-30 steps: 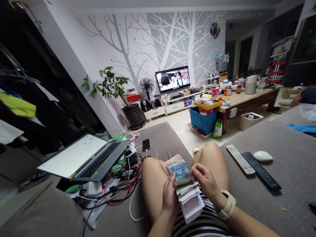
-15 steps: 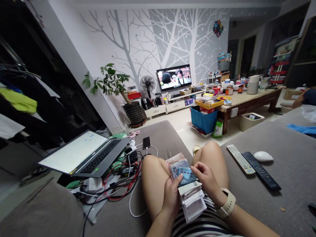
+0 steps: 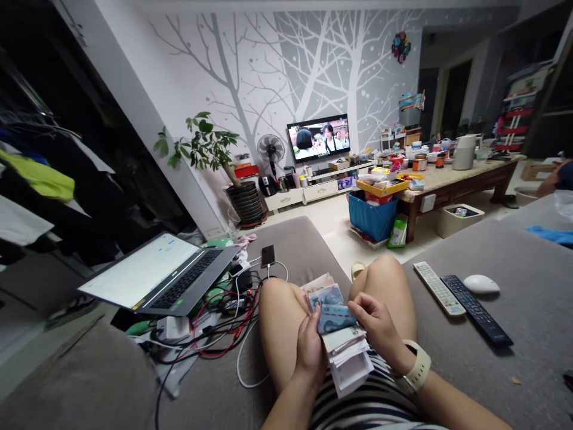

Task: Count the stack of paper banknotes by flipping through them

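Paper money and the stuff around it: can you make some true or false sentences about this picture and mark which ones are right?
1. The left hand grips the banknotes. True.
2. The laptop is shut. False: the laptop is open.
3. The black remote lies between the pale remote and the mouse. True.
4. The right hand holds the phone. False: the right hand is at the banknotes, and the phone lies on the sofa.
5. A white cable runs to the phone. True.
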The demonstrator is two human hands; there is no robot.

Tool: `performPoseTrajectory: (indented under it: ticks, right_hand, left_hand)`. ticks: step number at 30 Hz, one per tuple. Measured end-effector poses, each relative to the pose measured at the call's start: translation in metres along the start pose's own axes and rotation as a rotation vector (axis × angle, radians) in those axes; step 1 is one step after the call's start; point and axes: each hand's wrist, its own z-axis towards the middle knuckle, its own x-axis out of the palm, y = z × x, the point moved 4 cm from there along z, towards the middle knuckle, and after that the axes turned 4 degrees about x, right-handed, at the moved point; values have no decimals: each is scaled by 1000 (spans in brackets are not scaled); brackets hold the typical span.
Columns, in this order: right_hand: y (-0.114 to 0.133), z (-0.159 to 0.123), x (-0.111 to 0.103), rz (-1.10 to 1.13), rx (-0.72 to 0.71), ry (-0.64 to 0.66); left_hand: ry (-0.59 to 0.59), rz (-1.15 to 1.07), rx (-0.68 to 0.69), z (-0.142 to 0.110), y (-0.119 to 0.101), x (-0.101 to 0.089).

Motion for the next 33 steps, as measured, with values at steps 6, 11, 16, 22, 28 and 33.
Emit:
performPoseTrajectory:
  ticks: [6, 11, 16, 22, 28, 33]
  right_hand:
    - [3, -1, 1, 12, -5, -1]
    - [3, -1, 0, 15, -6, -1]
    - [0, 0, -1, 16, -9, 7]
    - [-5, 5, -4, 14, 14, -58]
    - [-15, 8, -5, 37, 57, -62]
    - [-13, 5, -4, 22, 44, -42]
  left_hand:
    - [-22, 7, 18, 0, 0, -1]
    - [-56, 16, 5, 1, -1, -2]
    - [-35, -10, -36, -1, -1, 3]
    - [12, -10, -36, -3, -1, 6]
    - [58, 33, -53, -6, 1, 5]
    - [14, 21, -32, -3, 3, 3]
